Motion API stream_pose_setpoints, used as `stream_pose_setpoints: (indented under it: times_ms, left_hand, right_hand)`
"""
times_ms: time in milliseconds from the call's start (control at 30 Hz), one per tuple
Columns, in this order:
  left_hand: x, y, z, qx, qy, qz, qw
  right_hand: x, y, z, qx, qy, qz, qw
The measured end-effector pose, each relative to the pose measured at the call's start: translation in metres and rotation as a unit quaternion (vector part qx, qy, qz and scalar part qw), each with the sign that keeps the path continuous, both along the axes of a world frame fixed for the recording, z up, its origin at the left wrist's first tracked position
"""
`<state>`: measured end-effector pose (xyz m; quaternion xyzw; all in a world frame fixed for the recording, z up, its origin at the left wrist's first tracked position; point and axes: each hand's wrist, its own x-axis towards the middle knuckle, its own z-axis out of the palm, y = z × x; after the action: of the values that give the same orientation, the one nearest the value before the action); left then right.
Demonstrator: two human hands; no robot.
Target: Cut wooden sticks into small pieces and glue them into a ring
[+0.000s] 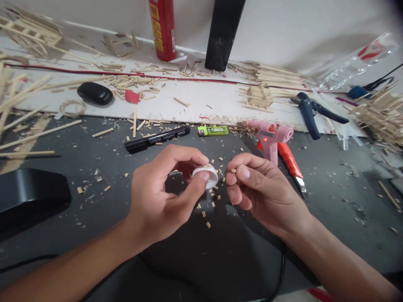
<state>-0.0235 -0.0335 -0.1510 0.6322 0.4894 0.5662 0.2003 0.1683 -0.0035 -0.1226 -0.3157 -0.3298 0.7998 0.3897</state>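
Two bare hands work apart from each other above the middle of a dark surface [195,260]. The left hand [154,201] pinches a small white ring or cap [213,178] between thumb and fingers, tilted and clear of the surface; the right hand [264,188], just beside it, grips a tiny wood piece [233,170] between thumb and forefinger. The work looks to be at an early stage: pale wood bits [207,166] lie on the upper outside of the white ring, though whether they are glued cannot be told, and the piece at the right fingertips is not yet on it. More loose chips [208,225] lie scattered below. The ring is smooth, round and shallow, its visible inner wall bare, its far side hidden by fingers. Towards the surface's far edge stands a pink glue gun [267,135], its small light glowing.
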Motion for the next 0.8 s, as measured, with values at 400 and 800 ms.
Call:
stream_pose_setpoints:
  times_ms: [400, 800]
  left_hand:
    - [0.0014, 0.0015, -0.0025, 0.007, -0.031, -0.020, 0.999]
    - [0.0009, 0.0005, -0.0012, 0.037, 0.004, -0.027, 0.999]
  right_hand:
    - [0.0032, 0.0019, 0.0035, -0.014, 0.023, 0.014, 1.000]
    - [-0.0003, -0.0031, -0.0018, 0.036, -0.050, -0.044, 0.997]
